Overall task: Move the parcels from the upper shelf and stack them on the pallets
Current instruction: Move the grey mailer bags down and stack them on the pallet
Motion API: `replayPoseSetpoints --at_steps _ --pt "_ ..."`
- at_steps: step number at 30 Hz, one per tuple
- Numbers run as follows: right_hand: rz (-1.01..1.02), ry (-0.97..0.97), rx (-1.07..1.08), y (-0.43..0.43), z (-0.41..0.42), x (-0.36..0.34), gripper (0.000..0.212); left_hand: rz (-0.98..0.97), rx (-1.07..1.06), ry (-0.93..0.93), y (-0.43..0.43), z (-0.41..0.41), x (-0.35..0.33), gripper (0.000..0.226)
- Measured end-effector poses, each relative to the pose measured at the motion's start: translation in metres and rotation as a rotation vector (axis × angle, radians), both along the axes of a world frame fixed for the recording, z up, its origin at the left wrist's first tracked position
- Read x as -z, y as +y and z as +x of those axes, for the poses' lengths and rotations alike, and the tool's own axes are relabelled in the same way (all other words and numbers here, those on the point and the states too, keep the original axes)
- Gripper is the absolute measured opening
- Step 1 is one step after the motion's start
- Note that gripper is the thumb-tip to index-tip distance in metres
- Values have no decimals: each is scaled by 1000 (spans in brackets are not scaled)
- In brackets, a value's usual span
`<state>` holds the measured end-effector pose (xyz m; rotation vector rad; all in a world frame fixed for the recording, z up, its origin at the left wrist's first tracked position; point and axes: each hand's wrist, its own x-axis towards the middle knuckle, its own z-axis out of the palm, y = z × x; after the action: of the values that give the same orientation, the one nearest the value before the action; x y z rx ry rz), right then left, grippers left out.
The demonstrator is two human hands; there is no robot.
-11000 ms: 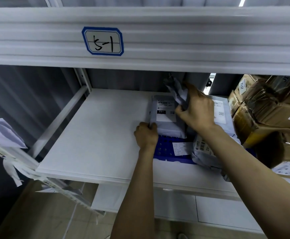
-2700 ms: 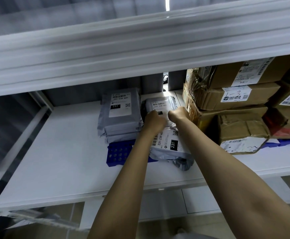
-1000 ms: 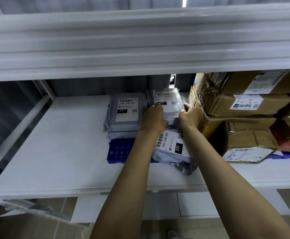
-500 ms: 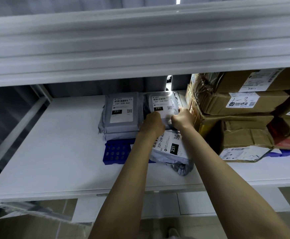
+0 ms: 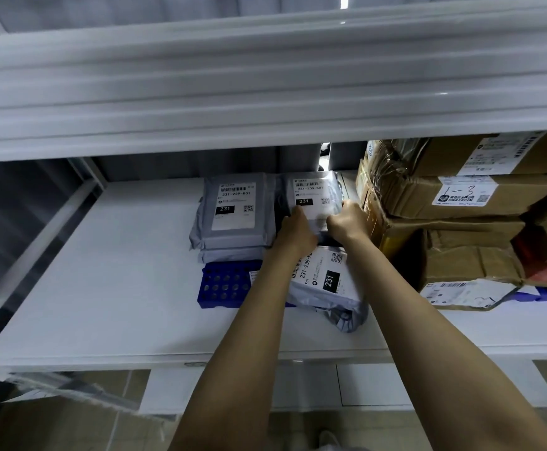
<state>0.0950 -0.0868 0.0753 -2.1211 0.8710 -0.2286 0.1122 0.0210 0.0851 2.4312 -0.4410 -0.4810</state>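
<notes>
Grip shifting to near edge: left hand (image 5: 296, 227) and right hand (image 5: 347, 222) both clutching parcel (image 5: 311, 193); likely soft, light, slippery.

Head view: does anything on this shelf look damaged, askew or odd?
Yes. The cardboard boxes on the right are crushed, with wrinkled tape; the lowest one's label looks peeled. The front grey parcel lies askew, its loose end hanging past the blue pallet. The rear parcel that the left hand and right hand grip sits square.

Left hand (image 5: 296, 230) — moved onto rear parcel (image 5: 311, 192)
</notes>
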Motion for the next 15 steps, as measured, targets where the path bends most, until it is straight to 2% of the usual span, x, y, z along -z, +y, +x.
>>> replayPoseSetpoints --at_steps 3,5,7,12,15 --pt "-152 11 -45 8 2 -4 37 -18 22 -97 0 -6 -5 59" --pt "-207 -61 -70 16 5 -7 47 -64 69 -171 3 -10 -12 43" --pt "-223 -168 -74 23 7 -12 53 -121 63 -238 8 -9 -17 37" --pt "-138 -336 -181 44 12 -23 43 -295 -87 -443 46 3 -20 37" --pt "-90 -336 -350 60 12 -22 28 -240 -245 -568 90 22 -9 58"
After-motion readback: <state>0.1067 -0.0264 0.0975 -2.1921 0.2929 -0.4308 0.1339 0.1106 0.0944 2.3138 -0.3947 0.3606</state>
